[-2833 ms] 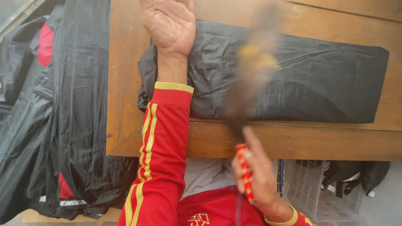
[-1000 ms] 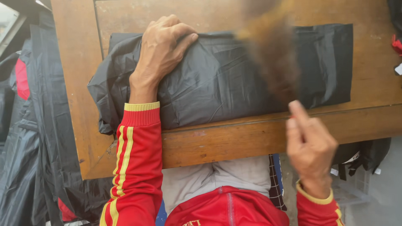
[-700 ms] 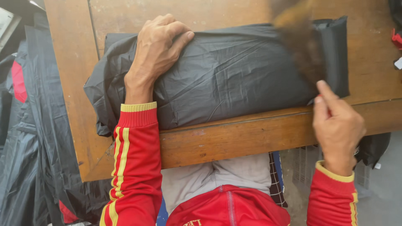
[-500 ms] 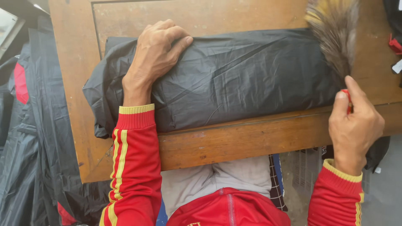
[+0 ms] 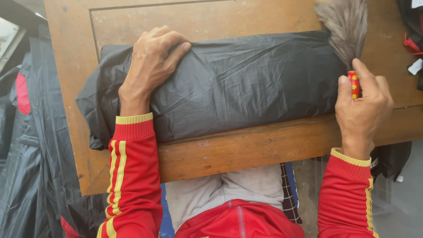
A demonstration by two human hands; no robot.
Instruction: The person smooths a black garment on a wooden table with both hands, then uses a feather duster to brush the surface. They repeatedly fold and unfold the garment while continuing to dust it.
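Observation:
A long parcel wrapped in black plastic (image 5: 238, 83) lies across a wooden table (image 5: 246, 150). My left hand (image 5: 150, 66) presses flat on the parcel's left end, fingers curled over its top edge. My right hand (image 5: 361, 105) grips the red handle of a feather duster (image 5: 346, 26), whose grey-brown feathers rest at the parcel's right end. Both arms wear red sleeves with yellow stripes.
A pile of black plastic bags (image 5: 26, 145) with red patches hangs off to the left of the table. Dark and red items (image 5: 410, 26) sit at the table's far right edge. A pale crate (image 5: 387, 194) stands below right.
The duster has swept from the parcel's middle to its right end, and my right hand has followed it rightward. My left hand has stayed on the parcel's left end.

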